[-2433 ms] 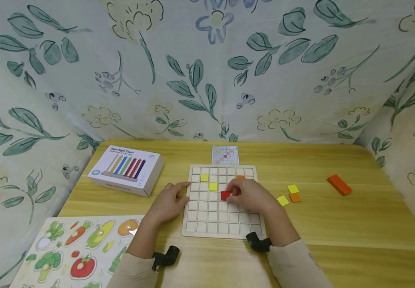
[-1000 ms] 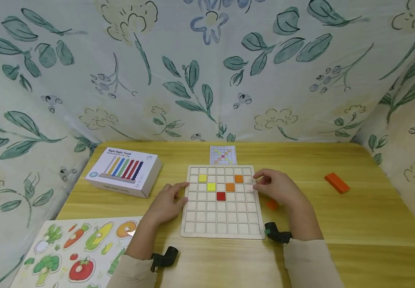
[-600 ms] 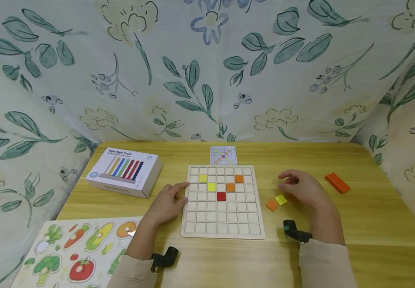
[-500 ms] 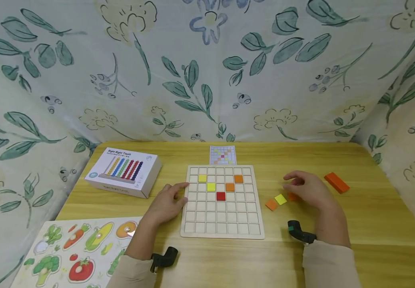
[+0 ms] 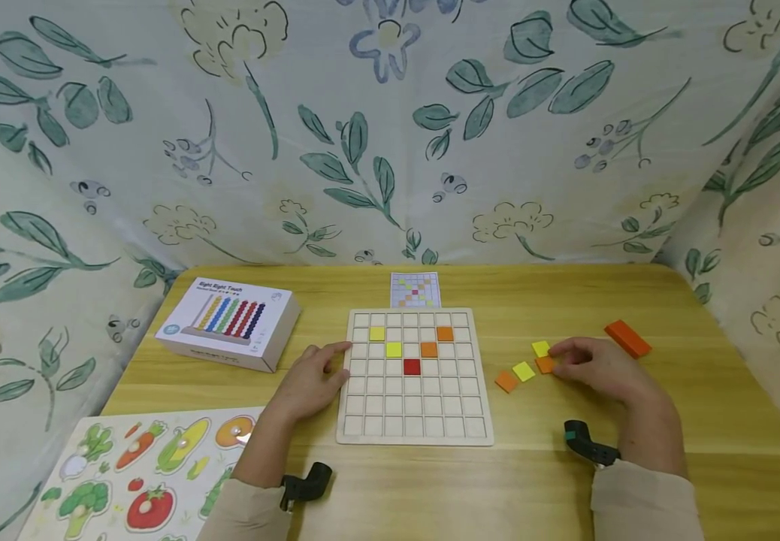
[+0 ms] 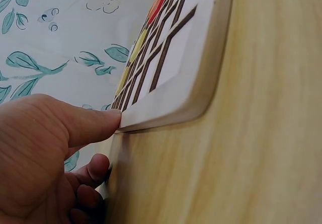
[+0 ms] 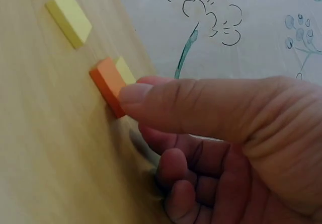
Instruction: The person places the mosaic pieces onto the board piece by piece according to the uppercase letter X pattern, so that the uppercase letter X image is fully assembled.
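The right hand [image 5: 603,370] is pinching an orange tile [image 5: 542,366] in its grip, between the grid board [image 5: 415,406] and the right edge of the bench [image 5: 708,406], beside a yellow tile [image 5: 540,349]; the left hand [image 5: 309,382], grip relaxed, is touching the board's left edge.

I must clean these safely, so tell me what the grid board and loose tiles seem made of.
Grid board: probably wood, matte and seemingly unpainted, given its pale beige colour and thick edge.
Loose tiles: painted wood or plastic, I can't tell which; smooth, evenly coloured faces show no grain.
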